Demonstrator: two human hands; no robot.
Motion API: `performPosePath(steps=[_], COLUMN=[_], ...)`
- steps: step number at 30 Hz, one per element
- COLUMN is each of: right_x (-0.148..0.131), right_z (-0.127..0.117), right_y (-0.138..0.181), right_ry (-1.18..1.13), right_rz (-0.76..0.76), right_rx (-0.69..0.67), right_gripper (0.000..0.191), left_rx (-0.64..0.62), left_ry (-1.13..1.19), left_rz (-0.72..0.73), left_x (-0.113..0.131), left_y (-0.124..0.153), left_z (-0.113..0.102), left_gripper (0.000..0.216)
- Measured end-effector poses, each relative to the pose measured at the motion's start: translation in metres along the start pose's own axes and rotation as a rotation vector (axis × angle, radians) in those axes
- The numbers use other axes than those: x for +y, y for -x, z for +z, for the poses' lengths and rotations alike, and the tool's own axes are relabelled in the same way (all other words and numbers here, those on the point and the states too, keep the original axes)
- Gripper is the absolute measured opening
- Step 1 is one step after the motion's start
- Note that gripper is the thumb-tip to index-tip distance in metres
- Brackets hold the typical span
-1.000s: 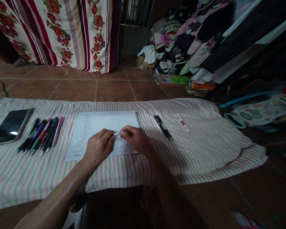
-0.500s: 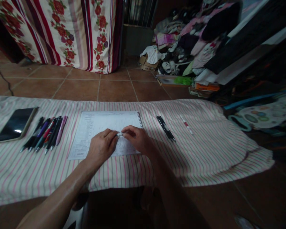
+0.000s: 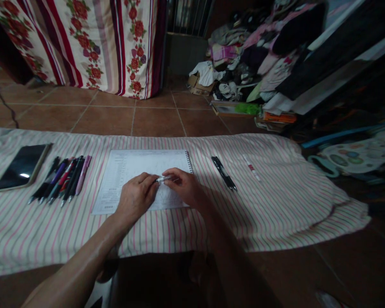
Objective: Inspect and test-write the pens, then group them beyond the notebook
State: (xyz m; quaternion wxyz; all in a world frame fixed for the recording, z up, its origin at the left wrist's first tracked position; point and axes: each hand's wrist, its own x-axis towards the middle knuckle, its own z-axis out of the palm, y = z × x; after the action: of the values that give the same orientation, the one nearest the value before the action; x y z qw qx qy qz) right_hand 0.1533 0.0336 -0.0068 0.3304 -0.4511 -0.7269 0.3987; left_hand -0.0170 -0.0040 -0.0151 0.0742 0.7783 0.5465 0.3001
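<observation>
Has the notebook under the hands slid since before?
No, the notebook lies in the same place on the striped cloth, left of the black pens; only the whole view shifted.

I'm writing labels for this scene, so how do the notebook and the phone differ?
The notebook is pale, with a spiral along its right edge; the phone has a dark, glossy face. The notebook is larger than the phone. The notebook lies beneath the left hand and right hand; the phone lies left of the pens. Both lie on the striped cloth.
</observation>
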Motion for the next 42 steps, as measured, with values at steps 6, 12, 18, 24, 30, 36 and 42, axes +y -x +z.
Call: performPosePath(steps=[6, 12, 18, 24, 30, 36, 42], right_x=[0.0021, 0.0019, -0.0003, 0.0029, 0.001, 0.0004, 0.0009], right_z=[-0.0009, -0.006, -0.0073, -0.0044, -0.0032, -0.0028, -0.0003], right_y=[0.0006, 0.0012, 0.0019, 0.002, 0.0017, 0.0016, 0.0017], right_ry=[-0.008, -0.029, 0.001, 0.014, 0.024, 0.065, 0.013], right_rz=[0.021, 0.043, 0.032, 0.016, 0.006, 0.017, 0.016], right_rx=[0.025, 0.047, 0.043, 0.037, 0.041, 0.036, 0.037], right_gripper=[0.021, 0.021, 0.016, 0.015, 0.012, 0.011, 0.012], left_rx=[0.003, 0.014, 0.003, -0.015, 0.003, 0.007, 0.028], left_ry=[-0.001, -0.018, 0.008, 0.0, 0.011, 0.029, 0.018], left_rz=[-0.001, -0.024, -0.033, -0.024, -0.009, -0.001, 0.028], left_x=[-0.0005, -0.001, -0.0001, 0.0025, 0.0027, 0.0017, 0.0002], left_y=[0.0006, 0.0004, -0.0003, -0.001, -0.0003, -0.0006, -0.0004], left_z=[0.0006, 0.001, 0.0015, -0.0002, 0.0005, 0.0018, 0.0018], left_gripper=[0.024, 0.023, 0.02, 0.021, 0.021, 0.021, 0.023])
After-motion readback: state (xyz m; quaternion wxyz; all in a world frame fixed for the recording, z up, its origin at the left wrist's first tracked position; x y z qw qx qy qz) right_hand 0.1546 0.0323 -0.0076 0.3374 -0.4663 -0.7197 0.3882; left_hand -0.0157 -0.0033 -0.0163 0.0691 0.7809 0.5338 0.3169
